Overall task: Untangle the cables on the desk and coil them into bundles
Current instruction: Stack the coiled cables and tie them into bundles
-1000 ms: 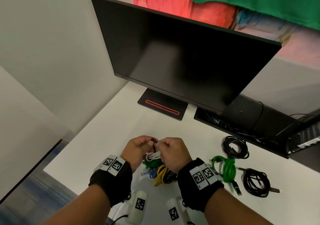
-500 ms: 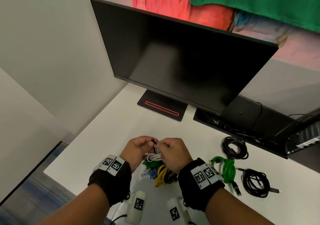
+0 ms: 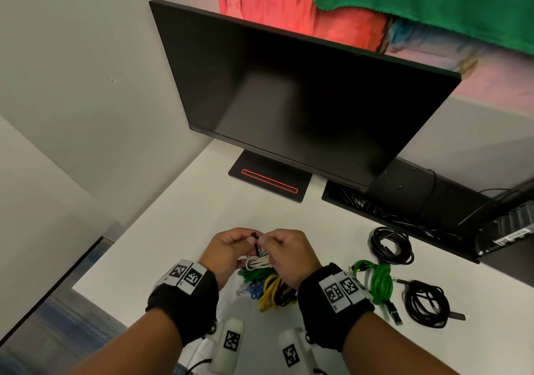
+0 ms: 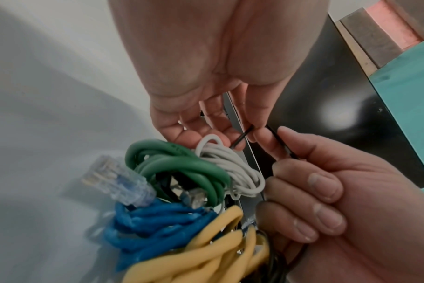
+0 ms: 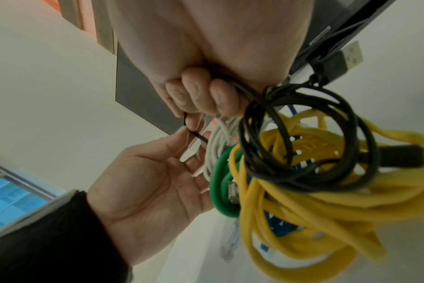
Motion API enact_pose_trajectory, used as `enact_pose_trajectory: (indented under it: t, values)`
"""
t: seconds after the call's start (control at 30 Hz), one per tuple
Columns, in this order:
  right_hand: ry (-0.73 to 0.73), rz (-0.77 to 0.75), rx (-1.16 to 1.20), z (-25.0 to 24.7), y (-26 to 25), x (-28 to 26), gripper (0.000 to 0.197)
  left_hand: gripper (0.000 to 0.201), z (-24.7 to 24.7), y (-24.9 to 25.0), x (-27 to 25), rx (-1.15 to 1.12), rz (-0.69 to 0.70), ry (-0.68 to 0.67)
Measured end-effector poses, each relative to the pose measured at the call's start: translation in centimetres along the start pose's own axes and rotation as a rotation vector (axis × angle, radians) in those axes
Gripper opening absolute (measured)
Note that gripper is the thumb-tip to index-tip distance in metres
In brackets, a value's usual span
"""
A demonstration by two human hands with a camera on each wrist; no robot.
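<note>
A tangle of green, blue, yellow and black cables (image 3: 268, 288) lies on the white desk (image 3: 179, 230) below my hands. A small white cable coil (image 4: 230, 164) sits on top of it. My left hand (image 3: 247, 241) and right hand (image 3: 265, 241) meet just above it. Each pinches one end of a thin black tie (image 4: 240, 137) between thumb and forefinger. In the right wrist view a thin black cable coil (image 5: 303, 134) hangs beside my right hand's curled fingers (image 5: 199, 95), over the yellow cable (image 5: 303, 210).
A black monitor (image 3: 303, 100) on its stand (image 3: 268, 181) fills the back of the desk. An open cable tray (image 3: 361, 204) lies to its right. Two coiled black cables (image 3: 391, 246) (image 3: 427, 305) and a coiled green cable (image 3: 381, 282) lie at the right. The desk's edge (image 3: 95, 262) runs at the left.
Both hands stay together over the tangle and keep pinching the black tie. Only slight finger shifts show.
</note>
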State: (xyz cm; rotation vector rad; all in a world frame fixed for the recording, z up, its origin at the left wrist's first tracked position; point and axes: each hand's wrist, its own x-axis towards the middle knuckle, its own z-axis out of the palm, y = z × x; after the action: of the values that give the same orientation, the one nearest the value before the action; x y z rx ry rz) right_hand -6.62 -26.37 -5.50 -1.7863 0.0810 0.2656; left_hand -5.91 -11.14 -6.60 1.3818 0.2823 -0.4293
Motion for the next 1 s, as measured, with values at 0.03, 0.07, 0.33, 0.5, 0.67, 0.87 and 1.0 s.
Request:
enact_pose_trajectory:
  t: [0.03, 0.07, 0.33, 0.5, 0.67, 0.87, 1.0]
  values:
    - [0.004, 0.000, 0.008, 0.00, 0.06, 0.03, 0.023, 0.023, 0.01, 0.00, 0.00, -0.001, -0.001, -0.001]
    - [0.008, 0.000, 0.017, -0.01, 0.12, 0.05, 0.023, 0.023, 0.02, 0.01, -0.01, -0.004, -0.002, -0.004]
    - [0.015, 0.004, 0.033, -0.03, 0.34, 0.30, 0.022, 0.024, 0.05, -0.17, 0.08, 0.000, 0.006, -0.014]
    - [0.004, 0.017, 0.056, 0.02, 0.53, 0.38, 0.021, 0.026, -0.07, -0.28, 0.15, -0.009, 0.004, -0.012]
    - [0.003, 0.010, 0.032, 0.01, 0.65, 0.44, 0.023, 0.026, -0.09, -0.29, 0.13, -0.012, 0.005, -0.013]
    - [0.003, 0.034, 0.046, 0.00, 0.61, 0.42, 0.024, 0.021, -0.03, -0.01, 0.00, 0.033, 0.040, -0.007]
    - [0.028, 0.122, 0.038, -0.06, 0.65, 0.54, 0.024, 0.018, 0.13, 0.00, 0.03, 0.089, 0.130, 0.017]
